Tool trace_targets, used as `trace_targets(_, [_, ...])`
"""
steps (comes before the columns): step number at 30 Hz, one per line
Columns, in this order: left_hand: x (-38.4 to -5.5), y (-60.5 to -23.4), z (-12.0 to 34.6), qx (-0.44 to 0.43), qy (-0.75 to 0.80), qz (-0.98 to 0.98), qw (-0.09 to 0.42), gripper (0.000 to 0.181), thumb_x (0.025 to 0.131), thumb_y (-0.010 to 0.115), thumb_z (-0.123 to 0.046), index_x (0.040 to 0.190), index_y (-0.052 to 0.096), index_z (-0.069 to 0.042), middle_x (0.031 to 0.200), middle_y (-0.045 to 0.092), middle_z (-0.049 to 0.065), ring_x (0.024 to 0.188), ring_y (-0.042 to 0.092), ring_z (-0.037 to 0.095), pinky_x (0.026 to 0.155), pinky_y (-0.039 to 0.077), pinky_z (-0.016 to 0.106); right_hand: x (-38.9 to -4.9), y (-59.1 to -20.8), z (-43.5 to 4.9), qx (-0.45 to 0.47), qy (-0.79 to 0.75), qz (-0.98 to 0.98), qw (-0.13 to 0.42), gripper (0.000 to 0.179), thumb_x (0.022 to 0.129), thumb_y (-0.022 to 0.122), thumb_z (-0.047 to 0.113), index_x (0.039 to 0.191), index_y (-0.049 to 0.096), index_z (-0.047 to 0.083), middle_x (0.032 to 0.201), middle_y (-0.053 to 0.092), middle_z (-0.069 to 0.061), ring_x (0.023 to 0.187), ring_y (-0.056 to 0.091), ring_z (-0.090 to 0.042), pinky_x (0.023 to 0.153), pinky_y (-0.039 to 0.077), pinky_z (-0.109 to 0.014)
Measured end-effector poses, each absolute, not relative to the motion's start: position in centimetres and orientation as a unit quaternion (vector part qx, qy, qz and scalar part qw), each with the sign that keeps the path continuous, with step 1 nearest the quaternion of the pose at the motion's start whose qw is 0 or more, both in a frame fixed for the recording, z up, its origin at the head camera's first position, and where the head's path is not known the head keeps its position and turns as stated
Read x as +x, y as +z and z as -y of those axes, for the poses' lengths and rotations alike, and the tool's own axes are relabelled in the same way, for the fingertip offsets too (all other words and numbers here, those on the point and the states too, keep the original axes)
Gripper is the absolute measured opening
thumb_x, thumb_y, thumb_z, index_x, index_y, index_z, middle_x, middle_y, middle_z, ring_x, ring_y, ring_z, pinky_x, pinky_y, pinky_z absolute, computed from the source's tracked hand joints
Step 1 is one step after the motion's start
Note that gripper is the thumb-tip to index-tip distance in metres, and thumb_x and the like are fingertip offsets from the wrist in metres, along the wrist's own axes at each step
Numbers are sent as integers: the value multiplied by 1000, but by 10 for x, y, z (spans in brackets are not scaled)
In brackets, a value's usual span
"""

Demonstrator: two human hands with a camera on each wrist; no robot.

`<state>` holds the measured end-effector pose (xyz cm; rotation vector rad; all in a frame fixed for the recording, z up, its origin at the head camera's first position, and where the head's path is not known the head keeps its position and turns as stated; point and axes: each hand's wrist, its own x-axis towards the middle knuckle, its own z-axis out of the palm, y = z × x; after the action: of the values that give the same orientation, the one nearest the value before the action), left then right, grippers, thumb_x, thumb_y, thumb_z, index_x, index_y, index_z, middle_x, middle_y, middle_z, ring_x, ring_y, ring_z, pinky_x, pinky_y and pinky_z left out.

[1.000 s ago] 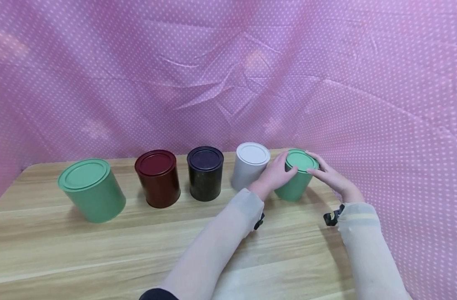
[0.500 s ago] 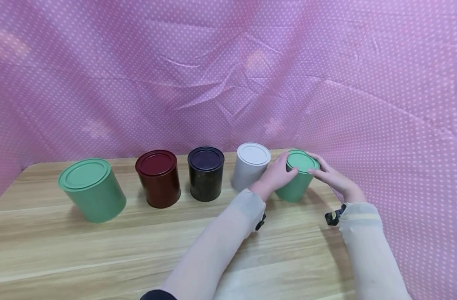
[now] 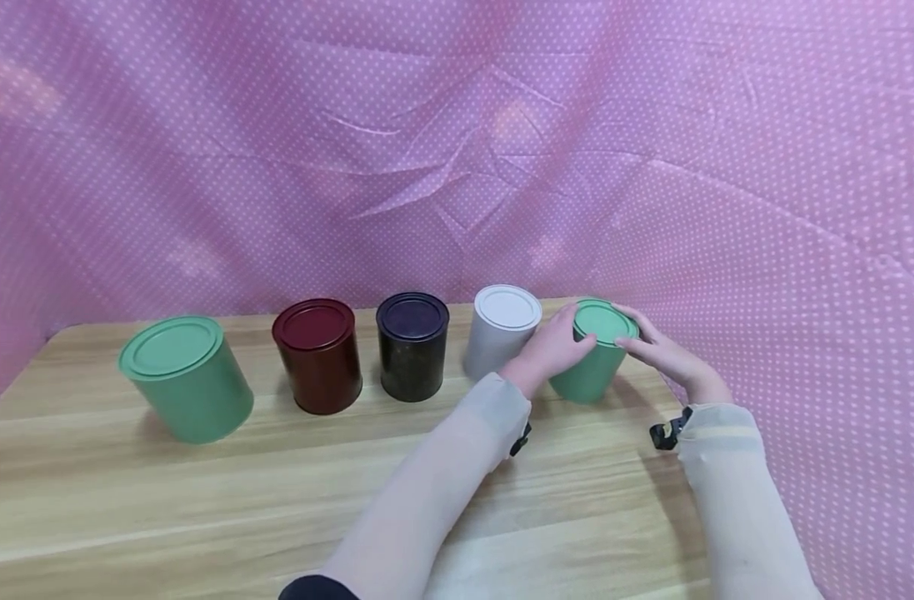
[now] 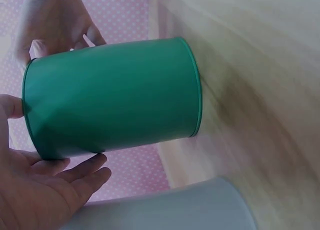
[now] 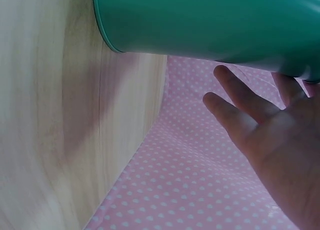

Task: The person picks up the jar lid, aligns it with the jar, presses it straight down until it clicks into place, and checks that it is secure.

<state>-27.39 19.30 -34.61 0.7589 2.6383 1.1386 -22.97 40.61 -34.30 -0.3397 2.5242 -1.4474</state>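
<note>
At the right end of a row of lidded cans stands a small green can, gripped from both sides near its top. My left hand holds its left side, thumb at the lid's front rim and fingers along the wall. From the right, my right hand spans the upper rim, with its thumb in front and a finger reaching behind. In the right wrist view, two of the right hand's fingers extend away from the green wall. The left wrist view shows the can between both hands, its base by the tabletop.
A white can stands close beside my left hand. Further left are a black can, a dark red can and a larger green can on the wooden table. Pink dotted cloth hangs behind and along the right.
</note>
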Motion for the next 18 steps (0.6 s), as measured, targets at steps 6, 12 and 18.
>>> trace_targets(6, [-277, -340, -192, 262, 350, -894, 94, 67, 96, 49, -44, 153, 27, -16, 154, 39, -1, 136, 44, 18, 110, 40, 37, -230, -335, -405, -101, -464, -874, 104, 67, 102, 47, 21, 155, 8, 14, 155, 17, -28, 143, 13, -51, 110, 15, -71])
trace_targets(12, [-276, -336, -192, 272, 320, -903, 94, 67, 97, 50, -41, 153, 27, -13, 157, 32, 2, 139, 40, 18, 112, 37, 35, -230, -327, -403, -82, -435, -891, 104, 70, 98, 52, 23, 155, 14, 10, 153, 26, -27, 140, 22, -53, 107, 16, -74])
trace_targets(18, [-271, -324, -191, 279, 306, -908, 62, 64, 97, 51, -35, 153, 26, -16, 159, 27, 2, 143, 34, 17, 114, 34, 35, -228, -314, -399, -62, -440, -892, 80, 67, 97, 55, 24, 152, 21, 6, 153, 29, -28, 141, 23, -49, 109, 17, -72])
